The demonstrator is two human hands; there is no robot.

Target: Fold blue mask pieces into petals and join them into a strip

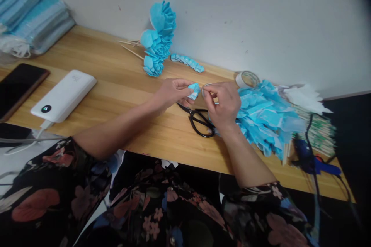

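My left hand [176, 92] pinches a small folded light-blue petal piece [194, 91] between thumb and fingers. Close by on its right, the fingertips of my right hand [222, 102] are pressed together, with something thin and curved at the tips that is too small to name. Black-handled scissors [199, 120] lie on the table under the hands, their handle loops partly behind my right wrist. Behind my hands, a row of folded blue pieces [188, 61] lies near the wall, next to blue flowers [156, 40] on wooden sticks.
A loose pile of blue sheets [263, 115] lies right of my right hand. Behind it stands a tape roll [246, 79]; farther right is a blue tool [314, 162] with a cable. A white power bank [65, 94], a phone [21, 85] and bagged blue material [34, 11] are left.
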